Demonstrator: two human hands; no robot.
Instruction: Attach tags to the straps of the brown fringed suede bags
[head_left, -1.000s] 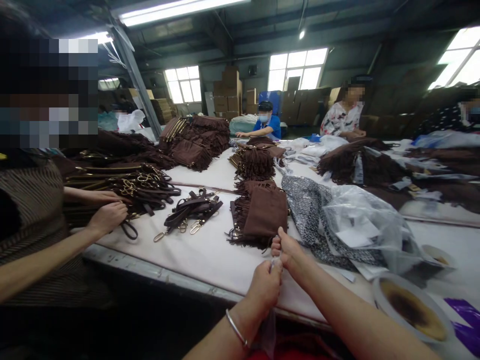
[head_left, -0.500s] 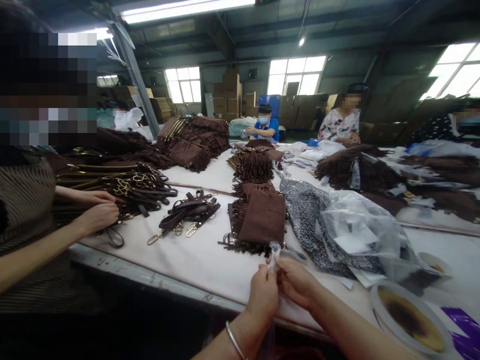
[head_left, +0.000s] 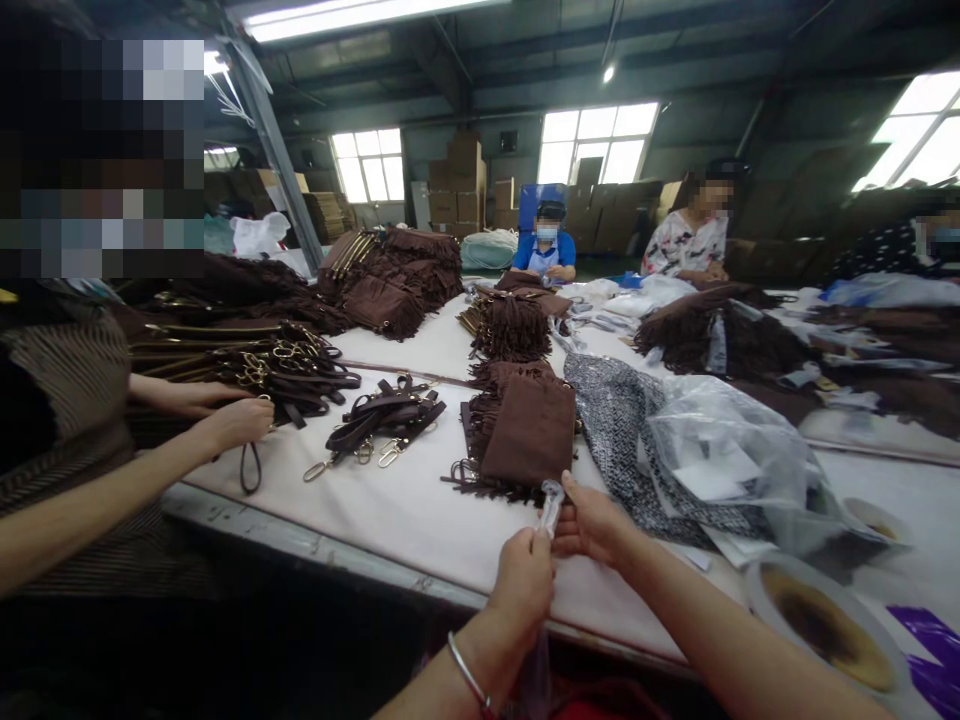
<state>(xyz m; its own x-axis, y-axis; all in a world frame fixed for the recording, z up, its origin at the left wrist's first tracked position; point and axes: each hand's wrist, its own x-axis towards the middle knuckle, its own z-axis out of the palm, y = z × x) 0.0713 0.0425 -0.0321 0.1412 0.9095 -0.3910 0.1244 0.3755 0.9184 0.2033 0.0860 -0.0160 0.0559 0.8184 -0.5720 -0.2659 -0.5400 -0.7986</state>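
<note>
At lower centre, our left hand (head_left: 523, 582) grips bunched clear plastic (head_left: 552, 503), seemingly to steady it; our right hand (head_left: 600, 522), partly open, sits just beside it. Brown fringed bags (head_left: 529, 432) lie stacked mid-frame, apparently for easy reach.

Dim light is thrown by a ceiling tube (head_left: 367, 17) and overexposed windows (head_left: 598, 125). Toward the edges, shapes are stretched and softened.
</note>
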